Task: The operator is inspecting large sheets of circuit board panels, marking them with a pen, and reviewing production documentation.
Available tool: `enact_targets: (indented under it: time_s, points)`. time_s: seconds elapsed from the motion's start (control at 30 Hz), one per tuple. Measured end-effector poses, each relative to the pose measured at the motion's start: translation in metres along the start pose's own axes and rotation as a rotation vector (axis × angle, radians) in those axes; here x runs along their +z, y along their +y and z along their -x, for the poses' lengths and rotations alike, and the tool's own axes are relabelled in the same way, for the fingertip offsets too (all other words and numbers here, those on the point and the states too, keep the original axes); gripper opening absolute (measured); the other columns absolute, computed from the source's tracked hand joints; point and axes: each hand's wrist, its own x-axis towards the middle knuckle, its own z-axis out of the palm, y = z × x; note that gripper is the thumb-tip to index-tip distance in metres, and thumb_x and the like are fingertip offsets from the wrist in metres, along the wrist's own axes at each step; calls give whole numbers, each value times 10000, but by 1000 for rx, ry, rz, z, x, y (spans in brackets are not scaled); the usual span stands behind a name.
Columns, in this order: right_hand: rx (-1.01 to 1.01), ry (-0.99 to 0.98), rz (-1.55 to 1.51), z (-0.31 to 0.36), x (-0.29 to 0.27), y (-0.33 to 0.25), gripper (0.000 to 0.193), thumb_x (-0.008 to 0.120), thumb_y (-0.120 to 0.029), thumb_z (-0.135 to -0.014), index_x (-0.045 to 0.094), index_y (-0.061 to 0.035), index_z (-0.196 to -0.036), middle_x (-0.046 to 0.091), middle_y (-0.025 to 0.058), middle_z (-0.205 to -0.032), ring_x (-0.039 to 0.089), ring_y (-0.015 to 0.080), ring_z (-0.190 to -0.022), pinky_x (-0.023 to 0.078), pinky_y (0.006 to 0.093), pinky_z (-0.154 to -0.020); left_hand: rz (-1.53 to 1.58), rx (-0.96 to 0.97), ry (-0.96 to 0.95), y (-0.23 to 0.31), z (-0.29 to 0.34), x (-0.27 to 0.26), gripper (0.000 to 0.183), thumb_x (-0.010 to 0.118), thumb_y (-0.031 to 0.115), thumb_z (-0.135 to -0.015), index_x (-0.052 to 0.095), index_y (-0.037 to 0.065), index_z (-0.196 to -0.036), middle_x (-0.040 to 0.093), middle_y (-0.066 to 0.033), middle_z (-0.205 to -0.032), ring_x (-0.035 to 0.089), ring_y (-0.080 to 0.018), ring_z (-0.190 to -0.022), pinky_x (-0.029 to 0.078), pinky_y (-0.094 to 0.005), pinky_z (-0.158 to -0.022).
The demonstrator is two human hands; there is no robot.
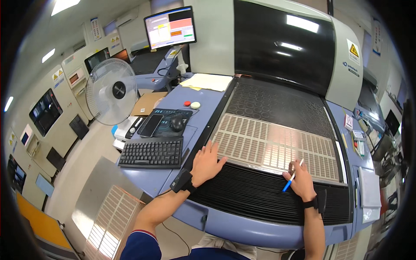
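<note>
A large flat panel [247, 139] with a grid of small copper-coloured rectangles lies on the machine's dark bed in front of me. At its near left corner my left hand [207, 164] rests with fingers stretched out, holding nothing. My right hand [302, 182] is over the panel's near edge toward the right, its fingers closed round a white pen with a blue end [287, 185]. The blue end points down toward me. Between the panel and my body runs a black ribbed bellows cover [242, 190].
To the left are a keyboard [151, 152], a phone [151, 126], a mouse [177, 122], red and pale buttons [195, 105] and a fan [113, 89]. A dark machine hood [281, 52] stands behind the bed. Another gridded panel [113, 212] lies lower left.
</note>
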Motion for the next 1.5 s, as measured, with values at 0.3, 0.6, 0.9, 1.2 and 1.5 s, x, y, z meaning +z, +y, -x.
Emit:
enact_targets:
  time_s: [0.3,0.6,0.9,1.2,1.5]
  points:
    - [-68,171,-30,-13,17,0,545,823,-286,-756,597,-20,-1174,594,250,-1196,566,449,-1115,471,504,-924,1270,-331,308,-15,-11,-23,386,612,338,-958,578,-11,-1120,571,-117,-1111,584,-209,-974,454,-340,-915]
    - [-301,883,-12,-93,-150,137,444,439,-249,-1064,480,52,-1388,571,174,-1361,559,250,-1233,417,355,-1074,600,447,538,31,13,-48,492,659,189,-875,517,-16,-1299,532,-205,-1353,545,-361,-1212,429,-429,-1025]
    - [180,411,-1398,-127,-169,144,319,510,-66,-1008,542,119,-1266,609,158,-1234,620,196,-1100,508,271,-997,458,526,666,31,17,-38,636,669,200,-845,453,-3,-1408,419,-193,-1474,408,-349,-1372,381,-457,-1095]
    - [345,309,-1551,-65,-44,157,144,588,-45,-959,621,25,-1081,658,123,-994,654,184,-956,552,255,-863,316,632,785,40,14,-34,646,686,201,-809,487,64,-1408,401,-171,-1504,367,-347,-1408,311,-483,-1147]
    - [607,-222,-1592,-23,-28,-49,338,502,-129,-1004,515,106,-1246,674,237,-1119,678,326,-1032,566,401,-935,103,338,118,21,10,-4,670,597,395,-928,438,-65,-1390,439,-246,-1447,384,-385,-1380,252,-486,-1175]
